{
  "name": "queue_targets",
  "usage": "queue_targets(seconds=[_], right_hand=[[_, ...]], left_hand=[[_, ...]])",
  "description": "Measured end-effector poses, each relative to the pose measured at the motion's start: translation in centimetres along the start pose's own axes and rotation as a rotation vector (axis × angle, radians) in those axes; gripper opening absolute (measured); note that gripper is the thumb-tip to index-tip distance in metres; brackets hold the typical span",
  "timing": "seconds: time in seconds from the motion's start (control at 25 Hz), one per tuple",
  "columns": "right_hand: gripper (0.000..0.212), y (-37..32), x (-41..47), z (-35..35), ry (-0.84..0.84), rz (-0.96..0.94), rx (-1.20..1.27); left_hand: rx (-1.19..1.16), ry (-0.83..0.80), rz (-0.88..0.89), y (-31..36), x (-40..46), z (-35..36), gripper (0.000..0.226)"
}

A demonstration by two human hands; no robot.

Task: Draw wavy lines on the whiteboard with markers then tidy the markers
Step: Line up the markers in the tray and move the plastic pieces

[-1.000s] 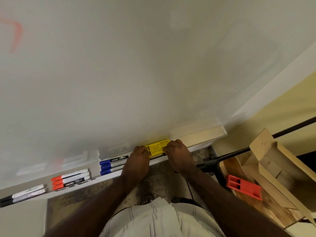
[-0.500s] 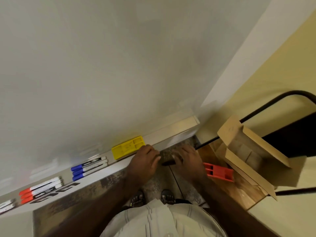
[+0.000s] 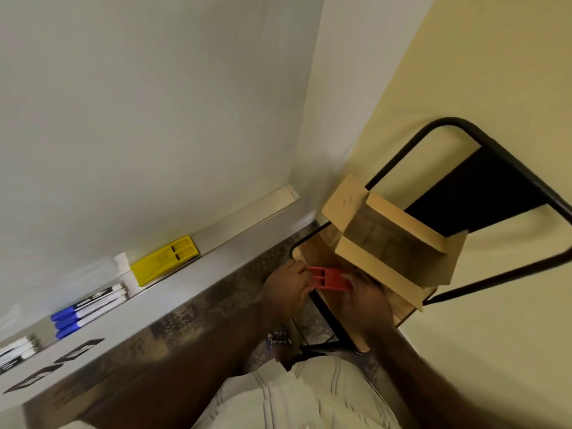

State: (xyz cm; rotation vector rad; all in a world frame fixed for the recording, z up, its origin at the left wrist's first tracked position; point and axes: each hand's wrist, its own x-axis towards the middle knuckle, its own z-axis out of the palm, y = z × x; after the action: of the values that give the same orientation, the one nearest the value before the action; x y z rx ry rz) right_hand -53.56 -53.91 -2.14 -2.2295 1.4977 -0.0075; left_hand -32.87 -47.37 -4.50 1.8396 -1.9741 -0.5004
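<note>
Tidying stage: left hand pinching the near end of the red marker holder on the chair seat beside the cardboard box, right hand blurred, grip unclear; next, carrying it toward the whiteboard tray beside the yellow holder and blue markers.

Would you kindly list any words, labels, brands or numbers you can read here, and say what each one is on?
None can be read with certainty.
Blue markers: dark print on the white barrels, too blurred to read.
Markers at the left edge: print blurred.
Yellow holder: faint embossed mark, illegible.
Cardboard box: small dark marks on one flap, not legible.
Tray front: black square outlines, no text.
</note>
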Motion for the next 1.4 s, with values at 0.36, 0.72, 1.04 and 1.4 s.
queue_targets(seconds=[0.36,0.72,1.04,1.4], right_hand=[[0.019,2.2,0.9,0.3,-0.122,0.076,-0.008],[0.02,1.1,0.7,1.3,-0.092,-0.076,-0.121],[0.015,-9.4,5.4,2.2,0.055,-0.343,-0.091],[0.018,-16.7,12.2,1.5,0.03,-0.449,-0.19]], left_hand=[[0.121,-0.084,-0.011,1.2,1.3,1.9,0.013],[0.246,0.001,-0.016,0.4,-0.8,0.9,0.022],[0.344,0.212,-0.18,-6.2,-5.4,-5.5,0.027],[0.435,0.192,-0.296,-11.1,-3.8,-9.7,0.017]])
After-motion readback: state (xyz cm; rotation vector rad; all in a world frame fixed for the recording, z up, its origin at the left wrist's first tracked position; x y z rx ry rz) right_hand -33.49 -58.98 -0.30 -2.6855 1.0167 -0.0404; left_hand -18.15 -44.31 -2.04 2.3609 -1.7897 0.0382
